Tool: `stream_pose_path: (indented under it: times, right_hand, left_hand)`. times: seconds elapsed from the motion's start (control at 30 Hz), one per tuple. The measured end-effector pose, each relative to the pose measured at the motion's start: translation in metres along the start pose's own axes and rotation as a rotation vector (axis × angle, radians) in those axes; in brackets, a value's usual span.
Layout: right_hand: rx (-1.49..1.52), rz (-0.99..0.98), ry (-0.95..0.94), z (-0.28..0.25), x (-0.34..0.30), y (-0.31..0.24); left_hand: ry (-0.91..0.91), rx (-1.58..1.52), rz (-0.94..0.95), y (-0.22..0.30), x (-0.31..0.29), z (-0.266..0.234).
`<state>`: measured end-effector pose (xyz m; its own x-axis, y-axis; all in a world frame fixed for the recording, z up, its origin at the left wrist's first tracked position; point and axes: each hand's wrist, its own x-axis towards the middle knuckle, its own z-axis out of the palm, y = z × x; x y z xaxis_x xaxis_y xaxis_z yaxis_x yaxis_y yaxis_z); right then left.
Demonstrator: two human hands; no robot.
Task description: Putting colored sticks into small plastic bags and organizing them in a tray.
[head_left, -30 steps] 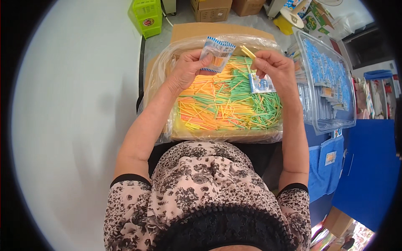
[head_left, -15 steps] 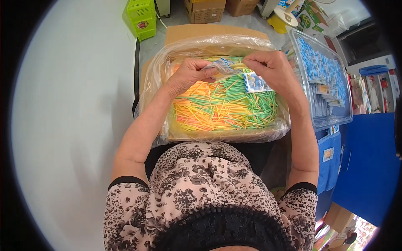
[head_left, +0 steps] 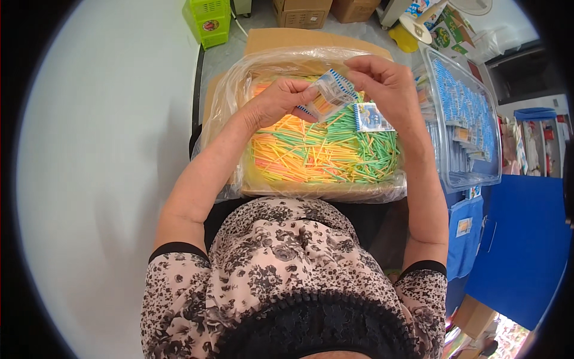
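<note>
My left hand (head_left: 280, 103) pinches a small clear packet (head_left: 329, 99) with blue-striped edges. Thin orange-yellow sticks show through its film. Close to the packet's upper right corner, my right hand (head_left: 385, 84) has thumb and fingers pressed together; whatever is between them is too small to make out. Below both hands is a cardboard box (head_left: 317, 39) lined with clear plastic. It holds a heap of thin sticks (head_left: 305, 152), orange and yellow on the left, green on the right. Another packet (head_left: 372, 117), with a blue printed front, lies on the green sticks beneath my right wrist.
To the right stands a clear plastic bin (head_left: 457, 180) with rows of blue-edged packets (head_left: 460, 90). A blue cloth (head_left: 464, 251) hangs below it, beside a blue panel (head_left: 520, 233). Cardboard boxes (head_left: 302, 13) and a green crate (head_left: 209, 21) stand beyond. A white wall (head_left: 107, 167) rises at left.
The packet in my left hand has turned to show its flat face. My right hand has moved up; the yellow sticks seen at its fingertips no longer show there.
</note>
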<state>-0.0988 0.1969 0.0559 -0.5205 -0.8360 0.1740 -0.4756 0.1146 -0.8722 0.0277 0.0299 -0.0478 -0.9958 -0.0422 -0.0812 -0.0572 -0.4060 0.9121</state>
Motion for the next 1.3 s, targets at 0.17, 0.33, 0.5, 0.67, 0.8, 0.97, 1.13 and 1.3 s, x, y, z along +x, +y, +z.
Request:
stream_pose_path:
  times: [0.17, 0.33, 0.5, 0.67, 0.8, 0.97, 1.13, 1.3]
  right_hand:
    - [-0.084, -0.112, 0.056, 0.006, -0.002, 0.001]
    - [0.015, 0.012, 0.050, 0.026, -0.017, 0.019]
    - [0.270, 0.121, 0.175, 0.029, -0.044, 0.046]
    - [0.314, 0.104, 0.382, -0.026, -0.121, 0.035]
    - [0.285, 0.118, 0.509, -0.102, -0.234, 0.032]
    - [-0.069, 0.412, 1.065, -0.212, -0.365, 0.094]
    - [-0.095, 0.746, 1.062, -0.289, -0.432, 0.175]
    - [-0.203, 0.918, 1.130, -0.311, -0.446, 0.224]
  left_hand:
    - [-0.021, -0.004, 0.056, 0.004, -0.008, 0.004]
    - [-0.022, 0.106, 0.070, 0.000, -0.007, -0.002]
    - [-0.041, 0.273, 0.036, -0.002, 0.003, 0.008]
    - [0.069, 0.404, 0.000, -0.005, -0.003, 0.011]
    - [0.080, 0.505, 0.008, -0.004, -0.010, 0.001]
    - [0.058, 0.516, 0.019, -0.014, -0.001, 0.002]
    - [0.070, 0.527, -0.024, -0.017, -0.006, 0.002]
    - [0.052, 0.607, -0.070, -0.010, -0.013, 0.010]
